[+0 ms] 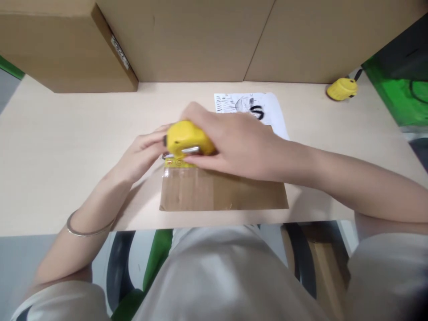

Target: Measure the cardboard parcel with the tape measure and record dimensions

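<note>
Currently, right grip [239, 142]: yellow tape measure [187, 137] held, fingers closed.
Left grip [144, 150]: fingertips hidden, hold cannot be told.
Box label [119, 52]: cannot be read.

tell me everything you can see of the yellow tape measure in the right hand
The tape measure has a rounded yellow case, apparently plastic, with a shiny metal clip on the side towards the camera and a dark part at its left end. Yellow tape with printed marks shows just below the case, above the cardboard. The right hand grips the case; the left hand is close to its left end, though whether they touch is unclear. The case looks slightly blurred.
</note>
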